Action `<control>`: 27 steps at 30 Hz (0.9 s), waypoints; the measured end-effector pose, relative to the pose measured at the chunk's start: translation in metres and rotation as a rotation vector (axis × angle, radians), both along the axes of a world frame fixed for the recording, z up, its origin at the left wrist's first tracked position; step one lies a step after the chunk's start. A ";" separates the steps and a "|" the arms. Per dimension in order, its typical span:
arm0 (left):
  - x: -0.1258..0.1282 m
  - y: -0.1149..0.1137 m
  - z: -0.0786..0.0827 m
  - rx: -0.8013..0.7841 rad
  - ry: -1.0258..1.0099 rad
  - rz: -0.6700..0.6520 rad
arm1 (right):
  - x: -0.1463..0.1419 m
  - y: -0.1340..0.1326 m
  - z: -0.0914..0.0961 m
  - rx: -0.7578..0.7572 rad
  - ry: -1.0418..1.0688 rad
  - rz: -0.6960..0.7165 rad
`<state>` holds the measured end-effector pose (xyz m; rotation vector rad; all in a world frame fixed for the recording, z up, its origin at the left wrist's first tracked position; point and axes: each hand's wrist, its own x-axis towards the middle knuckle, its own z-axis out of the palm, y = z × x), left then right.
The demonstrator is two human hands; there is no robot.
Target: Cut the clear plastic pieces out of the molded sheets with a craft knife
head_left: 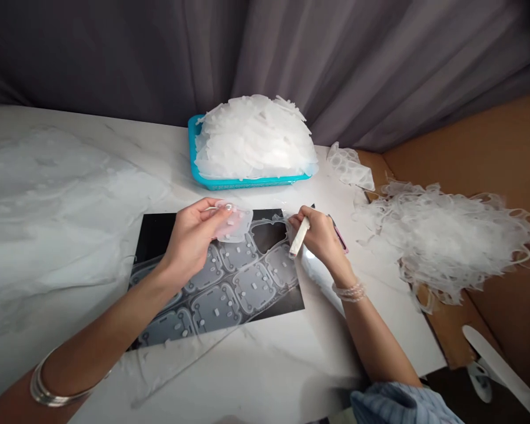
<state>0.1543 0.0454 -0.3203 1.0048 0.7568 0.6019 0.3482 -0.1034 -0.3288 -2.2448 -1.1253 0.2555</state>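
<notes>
My left hand point(196, 232) pinches a thin translucent plastic piece point(235, 222) with rounded corners and small raised tabs, held above the sheet. In my right hand point(318, 232) is a tool with a white wrapped handle point(299, 238); its working end is hidden by the fingers. Those fingers are closed at the top right edge of a translucent molded sheet point(254, 287). The sheet carries rows of rounded panels and has a panel-shaped hole beside my right hand. Under it lies a black mat point(156, 231).
A blue basket point(194, 159) heaped with similar translucent pieces point(256, 138) stands at the back. Large clear sheets point(57, 218) cover the left side. Stringy offcuts point(454, 235) pile up at the right beside a cardboard wall point(481, 147). Grey curtain point(115, 59) hangs behind.
</notes>
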 end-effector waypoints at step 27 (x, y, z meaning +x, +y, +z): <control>-0.004 -0.001 0.032 -0.404 -0.072 -0.272 | -0.055 0.005 0.028 0.389 0.981 0.116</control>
